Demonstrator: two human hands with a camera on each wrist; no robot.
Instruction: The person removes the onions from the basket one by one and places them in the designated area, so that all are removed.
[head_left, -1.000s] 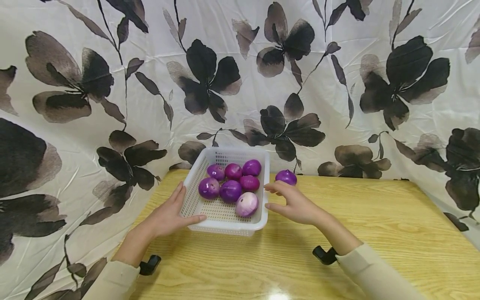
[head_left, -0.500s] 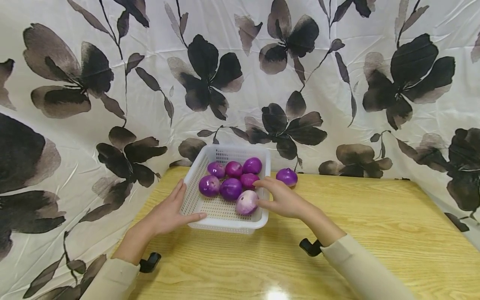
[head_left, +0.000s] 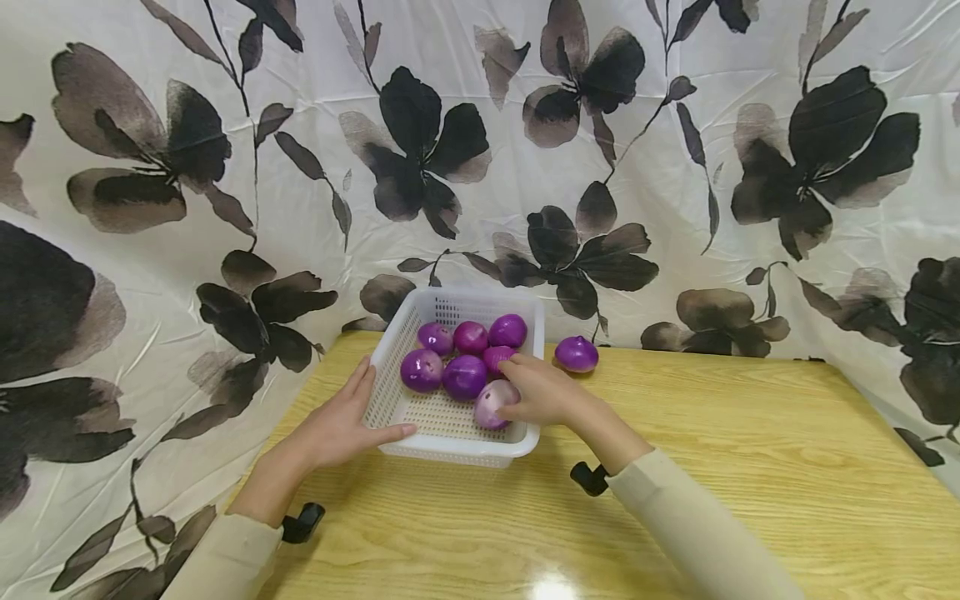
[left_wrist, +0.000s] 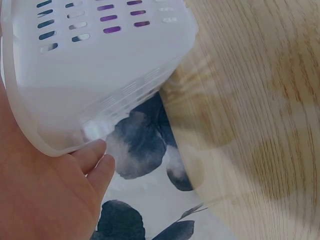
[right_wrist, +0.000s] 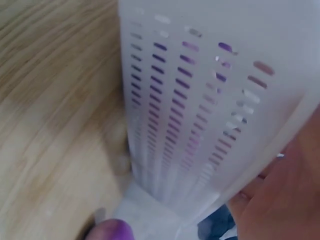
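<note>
A white perforated plastic basket (head_left: 450,446) holds several purple onions (head_left: 465,377). My left hand (head_left: 333,425) holds the basket at its near left corner, thumb over the front rim and fingers along the outer left wall; the left wrist view shows those fingers against the outside. My right hand (head_left: 543,392) reaches over the right rim and grips a paler, whitish-purple onion (head_left: 491,404), thumb on its near side and fingers behind it. The fingertips lie close to a ridged magenta onion (head_left: 497,357). In the right wrist view the basket wall (right_wrist: 175,100) hides most of that hand's fingers.
One purple onion (head_left: 577,354) lies on the wood-grain table (head_left: 712,433), just right of the basket. A white cloth with dark flowers (head_left: 450,167) hangs behind the table and along its left side. Black wrist mounts (head_left: 590,478) stick out beneath both forearms.
My right hand has moved left from outside the basket's right rim to inside it, closing around the pale onion. The left hand and the basket have stayed in place.
</note>
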